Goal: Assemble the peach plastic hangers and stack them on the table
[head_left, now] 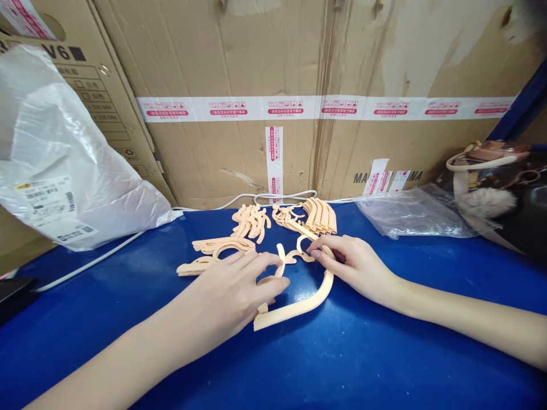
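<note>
My left hand (pixel 252 279) is closed, thumb and forefinger around a small curved beige piece (pixel 280 256). Under its fingers another beige part is mostly hidden. My right hand (pixel 342 256) pinches the upper end of a long bent beige strip (pixel 305 306), shaped like a hanger arm. This strip curves down and left towards my left hand. Between the hands, a beige hook-shaped piece (pixel 292 257) lies by my right fingertips, with a ring-like curve (pixel 300 244) above it. How these parts join is not clear.
Behind the hands lie small hooked beige pieces (pixel 251 221), a stack of bent strips (pixel 320 216) and more long pieces (pixel 200 265) on the blue table (pixel 384 353). Cardboard boxes (pixel 239 62) stand behind. A white parcel (pixel 64 154) is left, a clear plastic bag (pixel 414 210) right.
</note>
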Demonstrator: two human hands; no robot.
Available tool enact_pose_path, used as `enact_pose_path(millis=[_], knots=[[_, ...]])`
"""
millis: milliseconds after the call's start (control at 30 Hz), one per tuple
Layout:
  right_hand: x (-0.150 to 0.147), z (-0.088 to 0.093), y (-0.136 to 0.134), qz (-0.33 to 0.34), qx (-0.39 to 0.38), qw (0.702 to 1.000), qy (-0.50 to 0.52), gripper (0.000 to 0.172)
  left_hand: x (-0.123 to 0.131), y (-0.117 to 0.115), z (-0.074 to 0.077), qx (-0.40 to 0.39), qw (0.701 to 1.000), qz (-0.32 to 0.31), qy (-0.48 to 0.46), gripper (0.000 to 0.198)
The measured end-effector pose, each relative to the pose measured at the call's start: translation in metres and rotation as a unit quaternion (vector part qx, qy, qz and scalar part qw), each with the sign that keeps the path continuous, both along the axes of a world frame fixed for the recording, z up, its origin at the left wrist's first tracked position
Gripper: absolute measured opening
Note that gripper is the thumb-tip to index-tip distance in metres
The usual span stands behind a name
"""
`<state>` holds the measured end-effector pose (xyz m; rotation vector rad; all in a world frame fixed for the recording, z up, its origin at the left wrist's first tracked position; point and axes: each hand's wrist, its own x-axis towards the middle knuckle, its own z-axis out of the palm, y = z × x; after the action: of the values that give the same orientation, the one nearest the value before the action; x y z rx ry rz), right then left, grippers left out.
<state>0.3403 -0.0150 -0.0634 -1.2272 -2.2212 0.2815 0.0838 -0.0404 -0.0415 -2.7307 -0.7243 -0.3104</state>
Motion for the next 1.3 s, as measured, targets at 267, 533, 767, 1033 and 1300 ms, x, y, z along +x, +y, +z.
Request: enact_pose_path(millis=[267, 533, 767, 1033, 1300], knots=[[-0.001, -0.001, -0.002, -0.015, -0.007, 1.000, -0.018, 0.021, -0.001, 0.001, 0.000, -0.047, 0.999, 0.017, 0.004, 0.042], [-0.001, 0.000, -0.003, 0.016, 0.012, 0.999, -0.042, 0.026, 0.002, -0.007, 0.004, -0.186, 0.982, -0.018, -0.029, 0.063], [-0.001, -0.001, -0.004, 0.020, 0.025, 0.998, -0.052, 0.022, 0.015, -0.015, -0.007, -0.145, 0.978, 0.060, -0.137, 0.040], [-0.003, -0.004, -0.003, -0.021, 0.017, 0.999, -0.043, 0.028, 0.016, -0.020, -0.009, -0.178, 0.969, 0.062, -0.160, 0.024], [-0.002, -0.003, -0.003, -0.014, 0.027, 0.998, -0.050, 0.029, 0.020, -0.025, -0.007, -0.183, 0.971, 0.046, -0.145, 0.025]])
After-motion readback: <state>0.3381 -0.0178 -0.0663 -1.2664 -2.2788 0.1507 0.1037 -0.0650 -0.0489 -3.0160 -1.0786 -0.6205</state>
